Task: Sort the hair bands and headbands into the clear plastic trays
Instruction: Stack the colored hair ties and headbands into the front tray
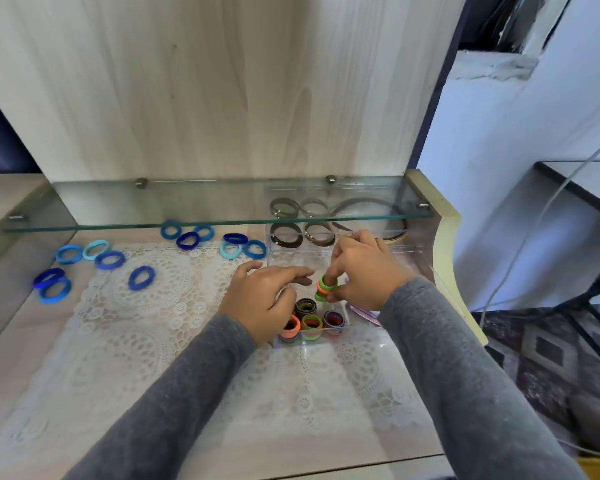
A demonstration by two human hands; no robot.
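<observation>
My right hand [364, 268] pinches a small stack of green and orange hair bands [324, 288] just above the near clear plastic tray [357, 336]. Rolled stacks of coloured bands [311, 322] stand in that tray's front part. Over the tray's left edge hovers my left hand [264, 296], fingers loosely curled and holding nothing, its lower fingers close to an orange stack [290, 328]. A second clear tray [409, 237] behind, partly under the glass shelf, holds dark bands [286, 235] and a dark headband [368, 206]. Several blue hair bands [110, 259] lie loose on the lace mat.
A glass shelf [187, 209] runs across above the back of the table. The white lace mat [146, 327] covers the wooden tabletop. A lilac object [362, 313] lies by the near tray's right side. The table's curved right edge [454, 254] drops to a carpeted floor.
</observation>
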